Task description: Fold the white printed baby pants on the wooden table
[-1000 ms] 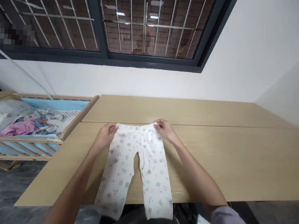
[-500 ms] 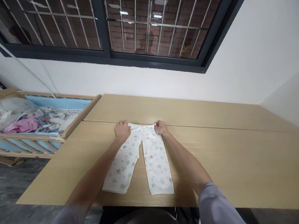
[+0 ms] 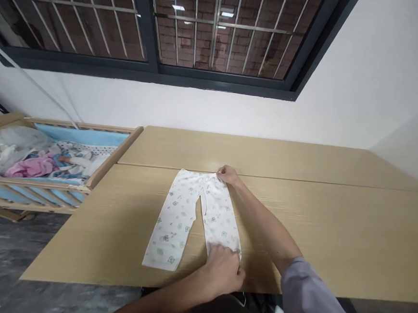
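Observation:
A pair of white baby pants (image 3: 175,221) with small green and grey prints lies flat on the wooden table, waistband at the far side and legs toward me. My right hand (image 3: 228,175) pinches the waistband's right corner. Across the front of my body reaches my left hand (image 3: 223,269), its fingers curled over the hem of the right-hand pant leg. That hand covers most of the hem, and its fingertips are partly hidden. The left-hand leg lies flat with neither hand on it.
The wooden table (image 3: 326,223) has a seam running along its length. At left stands a wooden crib (image 3: 117,156) with blue lining, holding a pink cloth (image 3: 32,166), other fabrics and a clear plastic bag (image 3: 22,139). A barred window (image 3: 218,75) is set in the white wall behind.
My left hand has left the waistband's left corner and come down to the right-hand leg's hem. My right hand stays at the waistband. The view has tilted slightly.

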A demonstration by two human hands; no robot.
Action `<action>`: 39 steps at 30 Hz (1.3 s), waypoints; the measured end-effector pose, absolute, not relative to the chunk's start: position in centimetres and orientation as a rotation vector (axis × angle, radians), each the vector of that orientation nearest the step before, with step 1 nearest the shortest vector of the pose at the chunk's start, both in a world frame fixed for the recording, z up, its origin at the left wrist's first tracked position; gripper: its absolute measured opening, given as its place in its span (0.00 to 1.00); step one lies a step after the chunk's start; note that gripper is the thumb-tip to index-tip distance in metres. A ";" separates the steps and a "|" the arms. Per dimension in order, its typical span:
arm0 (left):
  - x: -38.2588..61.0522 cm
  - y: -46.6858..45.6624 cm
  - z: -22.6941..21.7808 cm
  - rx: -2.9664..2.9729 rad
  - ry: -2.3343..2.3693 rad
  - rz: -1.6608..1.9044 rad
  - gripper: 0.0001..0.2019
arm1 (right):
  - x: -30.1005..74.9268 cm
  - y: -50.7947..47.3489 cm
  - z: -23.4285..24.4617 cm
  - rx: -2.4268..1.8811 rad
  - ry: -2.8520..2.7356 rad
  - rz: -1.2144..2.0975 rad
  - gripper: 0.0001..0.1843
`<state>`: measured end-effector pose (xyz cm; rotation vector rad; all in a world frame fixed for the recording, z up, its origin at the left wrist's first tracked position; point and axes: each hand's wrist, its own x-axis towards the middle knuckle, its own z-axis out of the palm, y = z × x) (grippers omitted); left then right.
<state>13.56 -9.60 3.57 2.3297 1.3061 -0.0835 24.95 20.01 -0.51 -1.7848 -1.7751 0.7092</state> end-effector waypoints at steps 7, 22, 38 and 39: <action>8.0 -10.1 6.5 1.974 1.506 0.265 0.14 | 21.3 19.4 2.9 -1.661 -1.769 0.795 0.09; -6.0 -14.0 3.9 1.502 2.102 0.210 0.20 | 9.2 20.7 3.0 -1.675 -1.817 0.828 0.09; -4.0 -16.3 5.4 1.985 2.312 0.407 0.17 | 7.6 12.6 4.7 -1.204 -2.197 0.699 0.23; -3.6 -16.7 4.6 2.151 2.219 0.523 0.17 | 7.7 10.5 4.7 -1.012 -2.320 0.676 0.25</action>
